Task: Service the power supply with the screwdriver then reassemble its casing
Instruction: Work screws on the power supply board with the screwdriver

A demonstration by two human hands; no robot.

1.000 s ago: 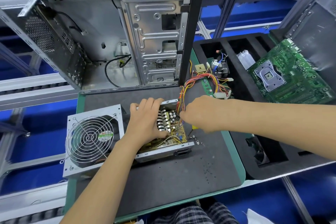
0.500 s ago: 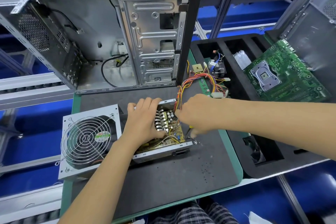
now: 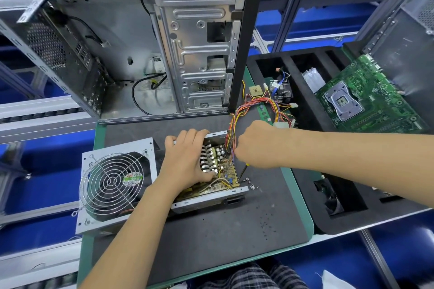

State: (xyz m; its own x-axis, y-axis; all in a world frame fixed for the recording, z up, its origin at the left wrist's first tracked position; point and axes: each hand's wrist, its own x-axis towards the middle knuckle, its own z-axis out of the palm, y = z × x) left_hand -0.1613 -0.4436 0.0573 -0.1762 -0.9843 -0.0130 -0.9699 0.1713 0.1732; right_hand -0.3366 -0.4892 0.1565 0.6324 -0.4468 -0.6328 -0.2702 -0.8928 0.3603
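- Right hand [image 3: 256, 145] grips a thin black screwdriver [image 3: 242, 172]; its tip touches the yellow circuit board's corner in the open grey metal power supply [image 3: 211, 195].
- Left hand [image 3: 187, 159] lies flat on the parts inside.
- Fan sticker [image 3: 132, 179] writing is too small to read.

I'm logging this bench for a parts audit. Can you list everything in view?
power supply: one, silver, open, on mat
fan cover: one, silver, left of it
wire bundle: one, multicoloured
loose screws: several, silver, on mat
screwdriver: one, tip at board corner
computer case: one, open, behind
motherboard: one, green, right
foam tray: one, black
left hand: rests on internals
right hand: grip on screwdriver
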